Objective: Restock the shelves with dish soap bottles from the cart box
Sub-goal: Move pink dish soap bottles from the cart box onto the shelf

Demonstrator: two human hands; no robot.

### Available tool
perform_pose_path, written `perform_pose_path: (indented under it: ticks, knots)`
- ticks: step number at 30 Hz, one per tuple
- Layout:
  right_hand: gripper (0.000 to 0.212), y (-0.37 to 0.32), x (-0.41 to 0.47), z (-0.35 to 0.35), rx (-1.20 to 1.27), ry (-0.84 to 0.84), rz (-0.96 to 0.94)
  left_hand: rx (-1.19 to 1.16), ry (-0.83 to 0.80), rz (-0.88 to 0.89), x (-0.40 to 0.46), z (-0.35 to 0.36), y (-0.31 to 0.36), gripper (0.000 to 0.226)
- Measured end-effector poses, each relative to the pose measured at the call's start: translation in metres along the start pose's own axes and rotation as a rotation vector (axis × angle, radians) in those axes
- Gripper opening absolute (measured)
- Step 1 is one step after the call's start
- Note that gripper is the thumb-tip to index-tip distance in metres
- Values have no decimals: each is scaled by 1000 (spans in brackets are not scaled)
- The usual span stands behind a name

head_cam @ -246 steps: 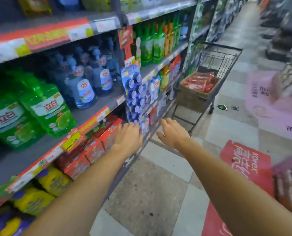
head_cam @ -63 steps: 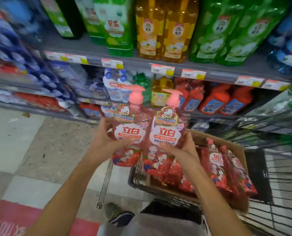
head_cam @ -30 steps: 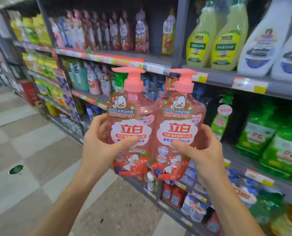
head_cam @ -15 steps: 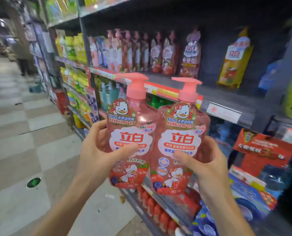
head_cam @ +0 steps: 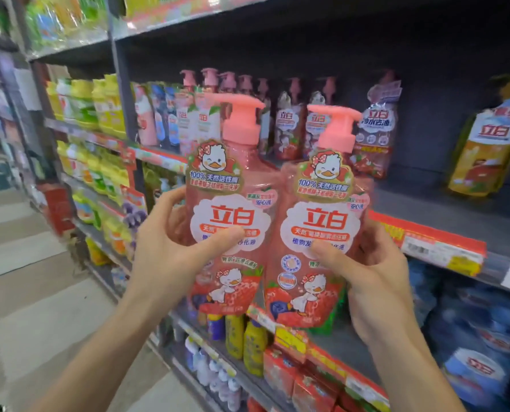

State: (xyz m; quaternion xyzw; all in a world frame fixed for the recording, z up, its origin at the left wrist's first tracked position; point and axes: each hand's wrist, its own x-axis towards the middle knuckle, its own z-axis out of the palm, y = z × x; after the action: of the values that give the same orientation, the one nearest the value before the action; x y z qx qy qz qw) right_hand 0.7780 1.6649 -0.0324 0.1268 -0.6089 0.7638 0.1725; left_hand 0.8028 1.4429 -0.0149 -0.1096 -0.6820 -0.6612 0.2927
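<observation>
Two pink plastic pump dish soap bottles, left bottle (head_cam: 227, 209) wrapped by our left hand (head_cam: 170, 251), right bottle (head_cam: 322, 221) by right hand (head_cam: 375, 275), now raised nearer matching pink bottle row (head_cam: 247, 114) on dark metal shelf (head_cam: 444, 209); shelving comes next.

Two bare forearms enter from the bottom of the frame, left hand (head_cam: 170, 251) left of centre, right hand (head_cam: 375, 281) right of centre. No sleeves visible, arms uncovered up to the frame edge. No rings, watch, bracelet or gloves seen on either. Fingernails short, unpainted where visible.
</observation>
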Motion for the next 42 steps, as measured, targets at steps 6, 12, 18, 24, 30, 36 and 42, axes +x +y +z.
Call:
perform_pose_path:
  ticks: [6,12,18,24,30,36,42]
  knots:
    - [72,-2,65,67,-37,117,-100,-51,-121,60,114,-26,-26,62]
    - [57,-8,127,98,-78,216,-186,-152,-235,106,202,-17,-47,59]
    - [49,3,185,101,-132,301,-279,-187,-358,169,273,10,-76,59]
    - [62,25,238,98,-159,373,-296,-237,-410,151,327,39,-113,51]
    - [70,49,270,90,-195,437,-294,-290,-465,119,360,61,-150,45]
    - [59,54,275,94,-271,470,-311,-352,-528,104,377,67,-174,51]
    - [60,57,267,105,-330,479,-304,-368,-583,131,385,60,-183,44]
